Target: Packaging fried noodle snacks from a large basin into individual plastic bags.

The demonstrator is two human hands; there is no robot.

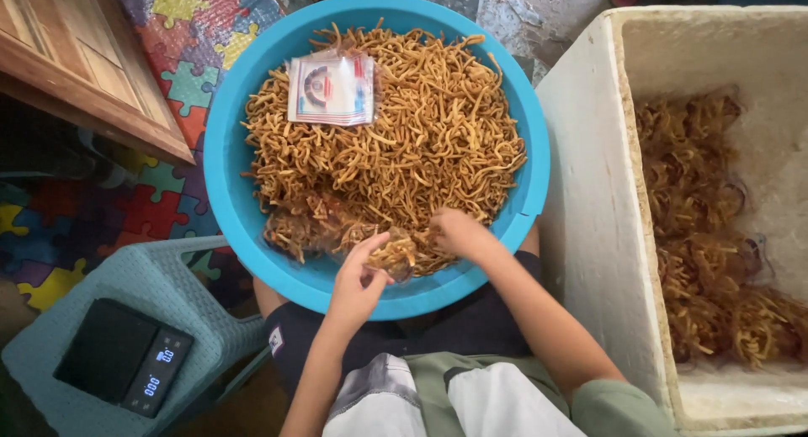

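A person seated on the floor works over a round blue plastic basin (227, 164) resting on the lap, heaped with thin, golden-brown fried snack sticks (421, 134). The left hand (358, 286) pinches the mouth of a clear plastic bag (324, 222), fingers (374, 242) grasping its rim; the bag, already partly filled with the sticks, lies on its side at the near edge of the heap. The right hand (459, 233) is sunk into the sticks just beside the bag's opening, fingers curled down into the pile; whether they are clenched on a handful cannot be told.

A small stack of printed paper labels (331, 88) sits on top of the sticks at the far side of the basin. To the right, touching the basin's rim, stands a white foam box (589, 193) holding more of the same sticks, packed in clear bags (715, 260). At lower left, a black digital kitchen scale (124, 357) with a lit display rests on a pale teal woven plastic stool (168, 273). A multicoloured puzzle-piece floor mat (181, 58) lies under it all, beside a wooden furniture panel (76, 58).
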